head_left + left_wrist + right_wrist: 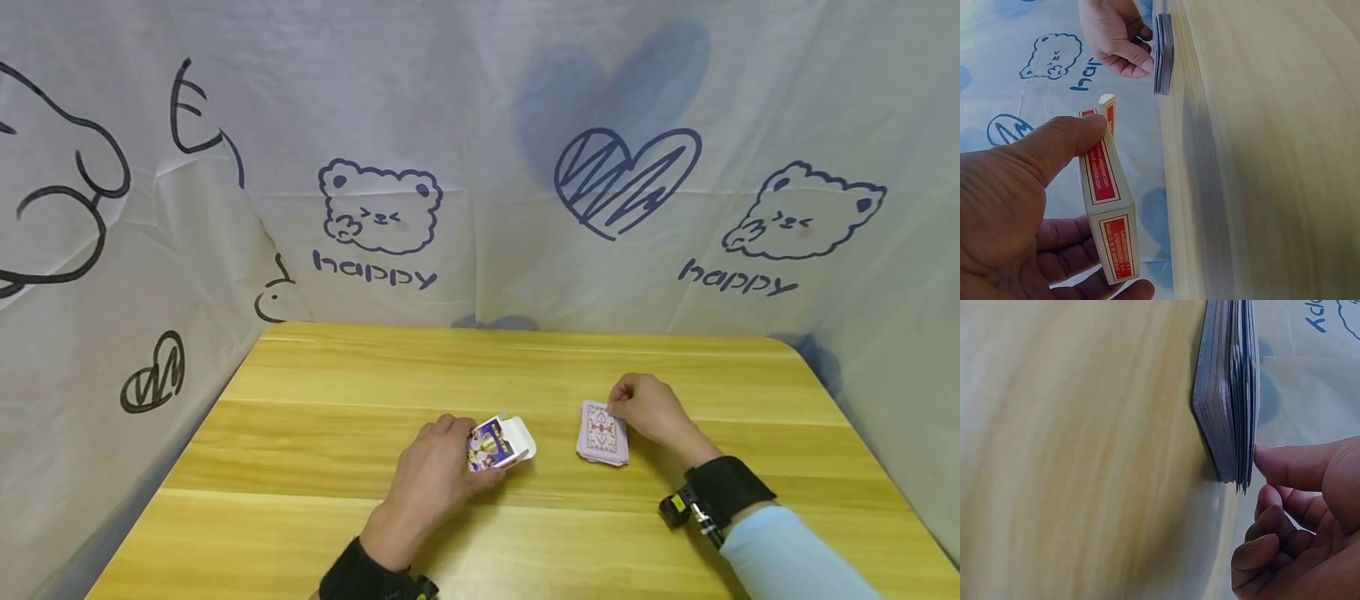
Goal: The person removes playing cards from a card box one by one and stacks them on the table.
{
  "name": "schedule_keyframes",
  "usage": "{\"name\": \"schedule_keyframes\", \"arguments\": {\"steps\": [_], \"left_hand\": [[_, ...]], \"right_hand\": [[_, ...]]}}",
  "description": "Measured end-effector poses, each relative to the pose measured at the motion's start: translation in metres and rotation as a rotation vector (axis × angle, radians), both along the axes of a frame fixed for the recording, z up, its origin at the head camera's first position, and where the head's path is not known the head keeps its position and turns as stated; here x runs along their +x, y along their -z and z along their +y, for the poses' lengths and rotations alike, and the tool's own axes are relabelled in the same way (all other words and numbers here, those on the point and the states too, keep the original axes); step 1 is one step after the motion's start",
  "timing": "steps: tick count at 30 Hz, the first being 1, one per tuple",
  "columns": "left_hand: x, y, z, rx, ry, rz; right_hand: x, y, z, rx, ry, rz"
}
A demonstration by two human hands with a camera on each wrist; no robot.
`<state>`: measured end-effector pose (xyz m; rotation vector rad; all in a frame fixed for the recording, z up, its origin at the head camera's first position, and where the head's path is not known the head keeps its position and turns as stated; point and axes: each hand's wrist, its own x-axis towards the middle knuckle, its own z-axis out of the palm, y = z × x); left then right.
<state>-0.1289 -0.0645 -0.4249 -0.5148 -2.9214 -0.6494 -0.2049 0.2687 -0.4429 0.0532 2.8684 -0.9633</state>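
Observation:
My left hand (444, 460) grips a small playing-card box (489, 446), purple and printed on its broad face, with its white end flap (520, 436) standing open toward the right. In the left wrist view the thumb presses one red-and-white edge of the box (1105, 175), fingers at the other side. A stack of playing cards (602, 435), patterned backs up, lies on the table to the right of the box. At its far right corner is my right hand (651, 408). Its thumb (1291, 465) touches the top of the stack, fingers curled beside it; whether they pinch a card is unclear.
The wooden table (337, 375) has a rounded far right corner. White cloth (480, 100) with drawn bears and hearts hangs behind it and along both sides. Each wrist wears a black strap (727, 490) with a small camera.

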Motion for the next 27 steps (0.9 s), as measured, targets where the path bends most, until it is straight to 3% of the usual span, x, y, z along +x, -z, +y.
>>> {"name": "schedule_keyframes", "arguments": {"steps": [7,15,20,27], "left_hand": [[-0.001,-0.003,-0.001,0.029,0.022,-0.014],[-0.003,-0.004,-0.005,0.057,0.061,-0.032],[-0.004,-0.001,-0.005,0.053,0.048,-0.027],[-0.006,0.002,-0.005,0.035,-0.026,-0.002]], "right_hand": [[0.001,-0.002,0.002,-0.026,0.025,0.008],[0.011,-0.016,0.008,-0.063,0.055,0.076],[0.021,-0.019,0.010,-0.080,0.071,0.105],[0.033,-0.020,0.010,-0.079,0.099,0.113]]}}
